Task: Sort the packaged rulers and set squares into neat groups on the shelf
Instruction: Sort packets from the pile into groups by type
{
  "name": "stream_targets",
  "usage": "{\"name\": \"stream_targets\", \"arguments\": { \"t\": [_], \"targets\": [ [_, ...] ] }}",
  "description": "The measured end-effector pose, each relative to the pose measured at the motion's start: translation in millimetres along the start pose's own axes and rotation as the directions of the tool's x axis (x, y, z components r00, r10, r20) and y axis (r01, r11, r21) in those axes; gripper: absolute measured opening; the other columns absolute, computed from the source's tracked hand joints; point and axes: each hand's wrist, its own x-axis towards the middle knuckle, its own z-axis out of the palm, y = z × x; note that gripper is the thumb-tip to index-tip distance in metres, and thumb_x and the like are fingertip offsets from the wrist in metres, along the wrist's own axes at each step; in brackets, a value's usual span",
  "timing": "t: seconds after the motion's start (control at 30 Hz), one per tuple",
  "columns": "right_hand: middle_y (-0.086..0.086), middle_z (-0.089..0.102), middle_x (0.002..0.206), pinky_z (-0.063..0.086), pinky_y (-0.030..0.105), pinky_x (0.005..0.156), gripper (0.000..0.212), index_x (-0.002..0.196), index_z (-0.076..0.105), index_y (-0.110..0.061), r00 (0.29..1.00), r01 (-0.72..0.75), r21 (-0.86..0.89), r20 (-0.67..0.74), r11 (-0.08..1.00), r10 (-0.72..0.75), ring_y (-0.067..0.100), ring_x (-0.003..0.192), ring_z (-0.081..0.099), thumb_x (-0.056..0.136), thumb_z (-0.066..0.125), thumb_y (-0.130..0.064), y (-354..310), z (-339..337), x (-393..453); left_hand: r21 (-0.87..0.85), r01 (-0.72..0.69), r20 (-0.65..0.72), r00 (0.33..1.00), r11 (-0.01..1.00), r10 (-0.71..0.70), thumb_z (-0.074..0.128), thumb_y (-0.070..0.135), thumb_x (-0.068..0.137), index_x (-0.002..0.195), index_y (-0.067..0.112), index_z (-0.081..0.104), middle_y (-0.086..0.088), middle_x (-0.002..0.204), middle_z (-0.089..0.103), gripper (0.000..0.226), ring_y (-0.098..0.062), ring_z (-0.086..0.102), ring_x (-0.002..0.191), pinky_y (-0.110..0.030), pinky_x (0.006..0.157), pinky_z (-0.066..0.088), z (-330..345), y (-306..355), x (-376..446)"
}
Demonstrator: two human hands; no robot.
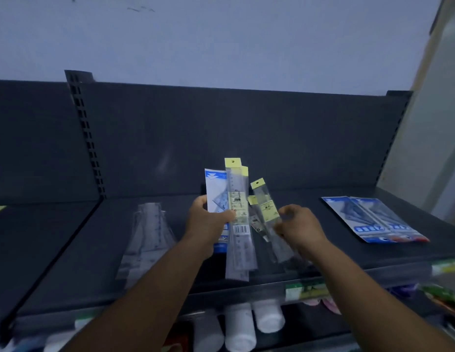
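My left hand [208, 219] grips an upright bundle above the dark shelf [310, 219]: a blue-and-white set square pack [215, 191] and long clear ruler packs with yellow headers [238, 199]. My right hand [301, 224] is closed on shorter clear ruler packs with yellow tags [264, 207], tilted leftward beside the bundle. A pile of clear set squares [150, 237] lies flat on the shelf to the left. Two blue set square packs [374, 219] lie side by side at the right.
The shelf has a dark back panel and a slotted upright [85, 133] at the left. A price strip [305, 290] runs along the front edge. White rolls [254, 323] and coloured goods sit on the shelf below. A pale wall [424, 148] stands at the right.
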Motion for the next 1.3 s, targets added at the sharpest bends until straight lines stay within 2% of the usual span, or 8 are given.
{"name": "stream_targets", "arguments": {
  "t": [0.1, 0.2, 0.43, 0.6, 0.8, 0.97, 1.13, 1.3],
  "targets": [
    [0.004, 0.063, 0.116, 0.043, 0.028, 0.079, 0.037, 0.12, 0.06, -0.014, 0.99, 0.143, -0.168, 0.012, 0.975, -0.144, 0.023, 0.103, 0.059, 0.088, 0.064, -0.033, -5, -5, 0, -0.017, 0.028, -0.06, 0.998, 0.999, -0.029, 0.073, -0.004, 0.076, 0.111, 0.013, 0.053, -0.005, 0.102, 0.066, 0.044, -0.022, 0.066, 0.091, -0.033, 0.069, 0.055, 13, -1, -2],
    [-0.003, 0.063, 0.092, 0.045, 0.029, 0.071, 0.03, 0.099, 0.063, -0.015, 0.969, 0.198, 0.106, 0.132, 0.975, -0.211, 0.016, 0.084, 0.059, 0.083, 0.069, -0.04, -14, -4, -6, -0.041, 0.035, -0.096, 0.995, 0.999, -0.039, 0.075, -0.004, 0.075, 0.114, 0.01, 0.054, -0.008, 0.106, 0.068, 0.046, -0.023, 0.067, 0.091, -0.034, 0.067, 0.057, 28, -4, -6],
    [0.013, 0.067, 0.075, 0.047, 0.031, 0.055, 0.025, 0.09, 0.066, 0.005, 0.982, 0.026, 0.35, 0.166, 0.936, -0.089, 0.018, 0.061, 0.057, 0.078, 0.077, -0.014, -9, -12, -2, -0.06, 0.028, -0.092, 0.995, 0.998, -0.034, 0.073, -0.004, 0.078, 0.115, 0.006, 0.055, -0.01, 0.106, 0.067, 0.043, -0.021, 0.067, 0.09, -0.026, 0.059, 0.054, 51, -8, -15],
    [0.018, 0.072, 0.084, 0.051, 0.036, 0.064, 0.013, 0.087, 0.069, 0.002, 0.99, 0.006, 0.394, 0.124, 0.919, -0.059, 0.023, 0.067, 0.061, 0.082, 0.073, -0.009, -1, -18, 4, -0.053, 0.038, -0.08, 0.996, 0.998, -0.042, 0.071, -0.007, 0.078, 0.114, 0.007, 0.054, -0.007, 0.103, 0.067, 0.042, -0.019, 0.066, 0.085, -0.024, 0.056, 0.053, 55, -8, -15],
    [0.006, 0.07, 0.087, 0.055, 0.038, 0.073, 0.007, 0.086, 0.063, -0.012, 0.996, 0.031, 0.224, 0.079, 0.974, -0.05, 0.02, 0.075, 0.065, 0.086, 0.07, -0.015, 8, -24, 12, -0.056, 0.026, -0.12, 0.992, 0.998, -0.033, 0.072, -0.006, 0.078, 0.111, 0.008, 0.054, -0.004, 0.094, 0.064, 0.04, -0.016, 0.062, 0.079, -0.025, 0.058, 0.051, 43, -6, -12],
    [0.003, 0.061, 0.117, 0.048, 0.037, 0.085, 0.042, 0.121, 0.057, -0.013, 0.982, 0.187, -0.102, 0.046, 0.977, -0.184, 0.023, 0.108, 0.056, 0.088, 0.063, -0.037, 3, -18, 6, -0.069, 0.019, -0.138, 0.99, 0.997, -0.028, 0.072, -0.005, 0.078, 0.106, 0.009, 0.054, -0.008, 0.099, 0.066, 0.037, -0.025, 0.067, 0.088, -0.034, 0.066, 0.057, 45, -4, -15],
    [0.0, 0.065, 0.077, 0.056, 0.037, 0.07, 0.022, 0.09, 0.061, -0.008, 0.955, 0.093, 0.326, 0.239, 0.941, -0.177, 0.015, 0.07, 0.064, 0.08, 0.075, -0.022, -10, -14, -12, -0.087, 0.019, -0.131, 0.991, 0.996, -0.031, 0.073, -0.004, 0.078, 0.111, 0.007, 0.054, -0.01, 0.102, 0.068, 0.039, -0.027, 0.068, 0.086, -0.035, 0.064, 0.057, 56, 0, -16],
    [0.011, 0.063, 0.069, 0.053, 0.037, 0.064, 0.012, 0.077, 0.063, -0.002, 0.97, 0.022, 0.423, 0.209, 0.906, -0.121, 0.022, 0.063, 0.058, 0.082, 0.072, -0.009, -4, -19, -7, -0.098, 0.037, -0.116, 0.992, 0.995, -0.048, 0.072, -0.004, 0.079, 0.11, 0.007, 0.054, -0.012, 0.102, 0.068, 0.038, -0.025, 0.068, 0.079, -0.035, 0.062, 0.057, 60, -2, -17]
  ]
}}
